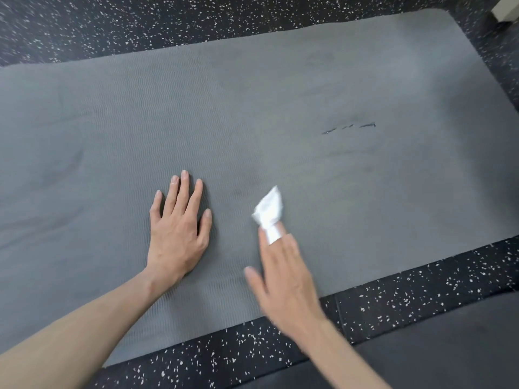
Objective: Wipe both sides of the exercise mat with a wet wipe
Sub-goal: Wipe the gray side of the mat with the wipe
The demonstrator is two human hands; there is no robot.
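Exercise mat (252,108): grey, ribbed, flat, small torn marks.

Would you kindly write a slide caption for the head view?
Left hand flat on the grey exercise mat while the right hand holds a wet wipe.

We see the exercise mat (280,108) lying flat on the floor (112,23), which shows beyond its far edge and along its near edge. Our left hand (178,228) rests flat on the mat's near part, and just to its right our right hand (280,279) holds the wet wipe (269,211). Scuff marks (348,127) lie farther back and right.
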